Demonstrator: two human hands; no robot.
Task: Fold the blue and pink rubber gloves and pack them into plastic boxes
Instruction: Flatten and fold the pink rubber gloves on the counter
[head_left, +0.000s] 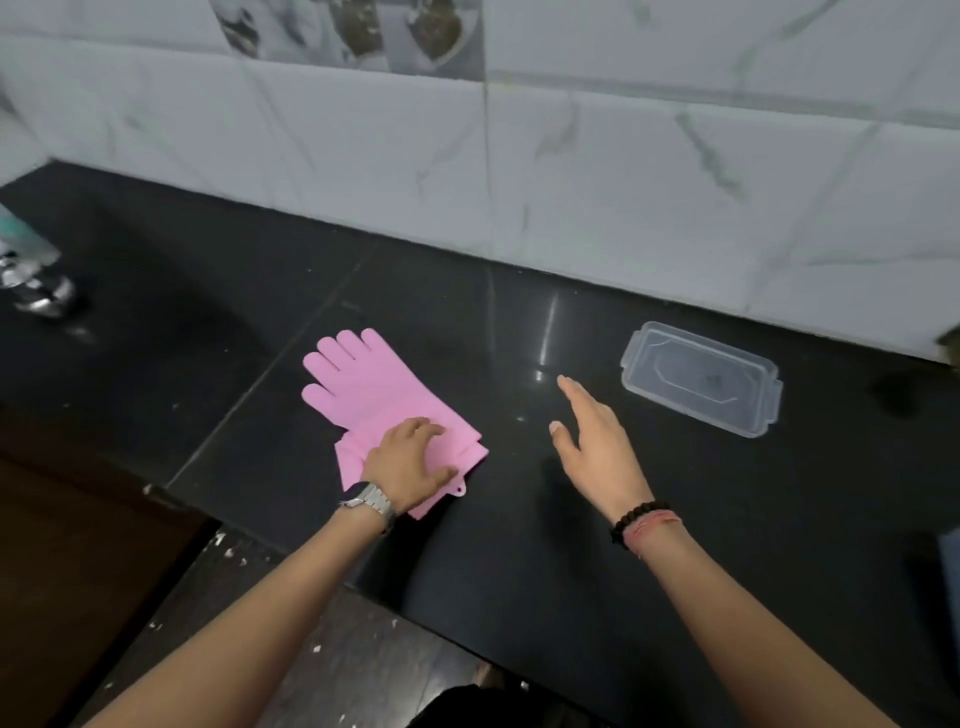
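The pink rubber gloves (374, 395) lie stacked flat on the black counter (519, 545), fingers pointing toward the wall. My left hand (410, 460) presses down on their cuff end, fingers curled over the rubber. My right hand (592, 436) hovers to the right of the gloves, fingers apart and holding nothing. A clear plastic box (701, 384) sits on the counter farther right, near the wall; I cannot tell whether it is a box or its lid. No blue glove is in view.
A marbled tile wall (571, 182) backs the counter. A clear bottle (31, 270) stands at the far left edge. The counter's front edge runs diagonally at lower left, with a speckled floor (291, 649) below it.
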